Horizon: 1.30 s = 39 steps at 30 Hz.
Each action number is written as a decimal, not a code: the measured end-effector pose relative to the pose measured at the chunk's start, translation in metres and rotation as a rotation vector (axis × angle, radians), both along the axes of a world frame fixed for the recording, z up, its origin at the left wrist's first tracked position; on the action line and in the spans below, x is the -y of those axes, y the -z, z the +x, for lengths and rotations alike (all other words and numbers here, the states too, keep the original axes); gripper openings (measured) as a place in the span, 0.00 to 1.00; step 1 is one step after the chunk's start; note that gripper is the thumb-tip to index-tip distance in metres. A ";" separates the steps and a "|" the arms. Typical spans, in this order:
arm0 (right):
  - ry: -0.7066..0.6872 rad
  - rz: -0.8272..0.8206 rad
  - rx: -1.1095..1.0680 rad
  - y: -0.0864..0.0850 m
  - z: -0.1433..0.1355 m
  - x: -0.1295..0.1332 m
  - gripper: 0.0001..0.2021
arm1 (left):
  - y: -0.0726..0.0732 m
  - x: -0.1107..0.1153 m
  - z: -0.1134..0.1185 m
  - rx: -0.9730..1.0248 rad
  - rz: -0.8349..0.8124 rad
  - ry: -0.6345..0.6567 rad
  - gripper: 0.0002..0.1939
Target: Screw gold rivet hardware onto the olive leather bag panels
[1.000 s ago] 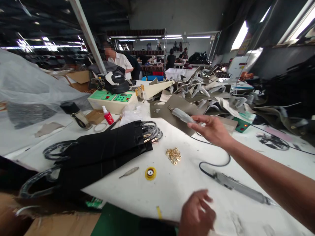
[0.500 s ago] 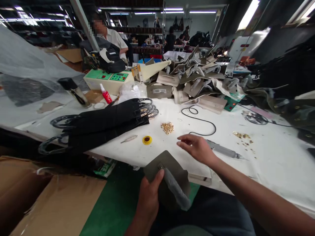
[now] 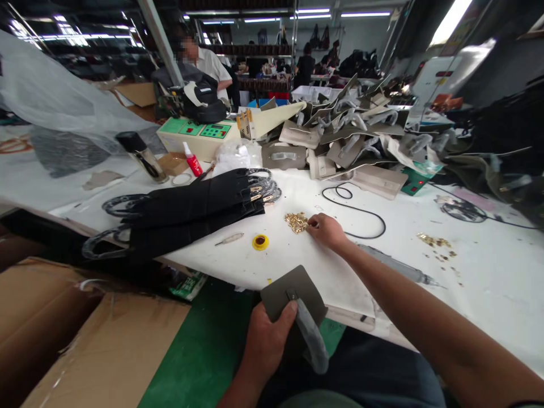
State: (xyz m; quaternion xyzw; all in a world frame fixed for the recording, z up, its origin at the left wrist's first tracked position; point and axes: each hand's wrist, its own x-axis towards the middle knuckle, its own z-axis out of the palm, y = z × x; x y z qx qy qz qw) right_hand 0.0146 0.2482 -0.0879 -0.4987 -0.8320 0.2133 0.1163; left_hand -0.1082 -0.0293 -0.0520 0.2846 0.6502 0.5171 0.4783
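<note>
My left hand [image 3: 268, 339] grips an olive-grey bag panel [image 3: 293, 286] over my lap, thumb pressed beside the base of its plastic-wrapped handle [image 3: 313, 340]. At the right edge of a pile of small gold metal fittings [image 3: 296, 221] on the table is my right hand [image 3: 327, 230]. Its fingertips are closed together there; whatever may be between them is too small to make out. Close by lie a yellow dish with a dark centre [image 3: 260, 242] and a thin pointed tool [image 3: 229, 238]. Behind my right forearm rests a grey electric screwdriver [image 3: 397, 265], partly covered.
Black bag pieces with wrapped handles [image 3: 191, 209] lie on the left of the white table [image 3: 238, 272]. A red-labelled bottle [image 3: 192, 161] stands near a cream machine [image 3: 199, 139]. More olive panels [image 3: 348, 130] are heaped at the back. A black cable [image 3: 365, 213] curls mid-table. A person [image 3: 210, 68] stands behind.
My right hand has moved forward and left to the gold fittings, and its fingers have closed. My left hand still holds the bag panel. The whole view has shifted slightly.
</note>
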 end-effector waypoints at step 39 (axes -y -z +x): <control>-0.104 0.025 -0.852 -0.081 0.074 0.212 0.02 | -0.051 0.012 0.051 -0.425 0.208 0.066 0.08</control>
